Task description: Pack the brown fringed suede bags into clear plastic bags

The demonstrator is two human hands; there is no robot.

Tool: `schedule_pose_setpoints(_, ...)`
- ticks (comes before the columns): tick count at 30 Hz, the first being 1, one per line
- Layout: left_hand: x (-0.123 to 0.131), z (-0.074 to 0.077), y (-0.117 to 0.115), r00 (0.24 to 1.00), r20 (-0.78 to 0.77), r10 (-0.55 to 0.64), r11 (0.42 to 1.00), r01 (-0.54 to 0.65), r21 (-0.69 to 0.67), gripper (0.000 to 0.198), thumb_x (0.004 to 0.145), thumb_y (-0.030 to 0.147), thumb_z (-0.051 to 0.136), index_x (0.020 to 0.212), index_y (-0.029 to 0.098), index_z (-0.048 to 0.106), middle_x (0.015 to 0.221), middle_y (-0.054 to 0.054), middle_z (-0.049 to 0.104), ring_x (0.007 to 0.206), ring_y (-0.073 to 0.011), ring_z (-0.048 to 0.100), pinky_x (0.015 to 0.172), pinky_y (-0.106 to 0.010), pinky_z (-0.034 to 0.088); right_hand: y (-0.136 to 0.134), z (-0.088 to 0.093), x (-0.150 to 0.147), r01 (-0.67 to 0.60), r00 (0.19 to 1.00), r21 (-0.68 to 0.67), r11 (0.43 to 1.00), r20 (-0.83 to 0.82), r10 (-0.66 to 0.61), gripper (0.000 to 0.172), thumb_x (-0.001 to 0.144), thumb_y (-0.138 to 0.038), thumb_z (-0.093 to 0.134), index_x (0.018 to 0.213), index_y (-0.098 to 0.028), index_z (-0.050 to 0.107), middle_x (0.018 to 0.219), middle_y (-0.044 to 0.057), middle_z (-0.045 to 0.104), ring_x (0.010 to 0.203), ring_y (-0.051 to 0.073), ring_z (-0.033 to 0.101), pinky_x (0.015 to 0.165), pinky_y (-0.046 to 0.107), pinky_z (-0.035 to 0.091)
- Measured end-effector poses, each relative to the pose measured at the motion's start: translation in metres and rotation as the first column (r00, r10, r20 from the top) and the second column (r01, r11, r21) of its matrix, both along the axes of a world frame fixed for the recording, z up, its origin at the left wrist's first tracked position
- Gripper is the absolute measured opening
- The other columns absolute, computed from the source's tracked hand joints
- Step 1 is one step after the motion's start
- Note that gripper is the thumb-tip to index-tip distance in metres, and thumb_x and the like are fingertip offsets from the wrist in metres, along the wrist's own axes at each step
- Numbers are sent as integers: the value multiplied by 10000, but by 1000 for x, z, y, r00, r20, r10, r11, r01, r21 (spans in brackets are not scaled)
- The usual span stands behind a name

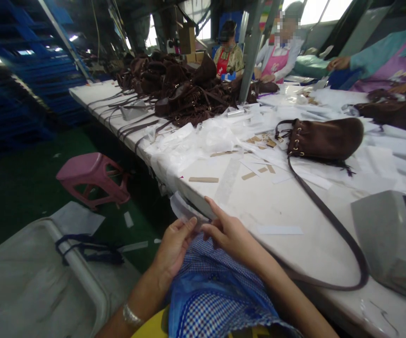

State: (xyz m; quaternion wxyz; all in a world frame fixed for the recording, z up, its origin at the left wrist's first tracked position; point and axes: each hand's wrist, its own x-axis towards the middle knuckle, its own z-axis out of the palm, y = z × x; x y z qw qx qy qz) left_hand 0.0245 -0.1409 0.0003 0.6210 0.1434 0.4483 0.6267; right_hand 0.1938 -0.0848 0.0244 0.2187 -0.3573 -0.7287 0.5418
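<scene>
A pale, partly see-through strip is pinched between the thumb and fingers of my left hand, just off the table's near edge. My right hand meets the strip's near end with its thumb and curled fingers, while its index finger points outward. The curled fingers of that hand are partly hidden. Farther right on the table lies a dark brown drawstring bag with gold eyelets. Its long strap curves down toward the table's front edge.
Brown bags are heaped on the table at the back, amid crumpled white wrapping. Cardboard strips lie nearer. A grey machine stands right. A pink stool and a metal-framed chair are left. Several people work opposite.
</scene>
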Motion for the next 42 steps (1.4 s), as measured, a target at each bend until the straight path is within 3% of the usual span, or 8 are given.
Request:
schedule_pose_setpoints(5, -35, -1, 10, 969, -92, 231, 972, -234, -25, 220, 670, 175, 848, 851, 124, 735, 875, -46, 760, 797, -128, 701, 782, -219, 563, -6, 0, 17, 34, 995, 21, 999, 91, -35, 580, 956, -304, 486, 1508, -207, 336, 728, 4, 721, 619, 158, 635, 696, 308, 494)
schedule_pose_setpoints(12, 24, -8, -8, 997, -16, -69, 998, 69, 1, 244, 694, 302, 838, 841, 130, 746, 762, -37, 722, 675, -113, 643, 706, -211, 530, 1, 4, -4, 39, 993, 150, 988, 107, -55, 538, 931, -258, 524, 1456, -176, 438, 722, 31, 719, 683, 183, 650, 700, 302, 469)
schedule_pose_setpoints(17, -4, -16, -20, 902, -318, -292, 956, 274, -102, 199, 747, 320, 784, 802, 131, 753, 750, -84, 732, 713, -177, 670, 659, -225, 510, 5, 9, 11, -60, 982, 161, 985, 187, 30, 263, 961, -288, 491, 968, -189, 734, 734, 29, 722, 678, 162, 640, 684, 273, 447)
schedule_pose_setpoints(22, -41, 12, -3, 908, -412, -75, 993, 106, 53, 192, 711, 109, 769, 873, 211, 757, 1030, -75, 740, 1071, -197, 639, 819, -161, 476, 10, 31, 19, -200, 956, 170, 965, 250, 154, 233, 950, -278, 512, 945, -215, 737, 691, -1, 719, 627, 146, 633, 662, 255, 438)
schedule_pose_setpoints(27, -40, 37, 25, 509, -587, -630, 675, 732, -91, 112, 750, 211, 752, 649, 180, 716, 661, -21, 682, 649, -148, 599, 620, -180, 434, 24, 55, 24, -361, 912, 135, 923, 258, 319, 234, 937, -279, 519, 981, -214, 739, 708, -6, 722, 602, 129, 615, 601, 226, 427)
schedule_pose_setpoints(30, -56, 38, 32, 295, -705, -645, 604, 761, -235, 317, 827, 433, 667, 673, 159, 708, 574, 1, 618, 487, -101, 462, 481, -179, 308, 36, 64, 48, -365, 898, 70, 929, 290, 331, 238, 903, -296, 564, 1048, -226, 739, 737, -5, 729, 589, 129, 604, 568, 221, 422)
schedule_pose_setpoints(38, -50, 56, 40, 270, -608, -747, 526, 799, -291, 499, 839, 617, 557, 779, 154, 734, 757, -84, 723, 569, -138, 572, 513, -186, 381, 37, 95, 49, -397, 857, 357, 845, 474, 203, 282, 839, -89, 569, 957, -242, 774, 743, 10, 728, 646, 143, 603, 637, 233, 392)
schedule_pose_setpoints(42, -19, 74, 51, 321, -613, -722, 529, 828, -189, 449, 842, 581, 579, 820, 154, 716, 737, -74, 702, 527, -119, 531, 487, -190, 378, 34, 104, 31, -395, 862, 408, 823, 474, 179, 498, 887, -141, 550, 1369, -267, 562, 844, 28, 745, 668, 146, 618, 633, 226, 397)
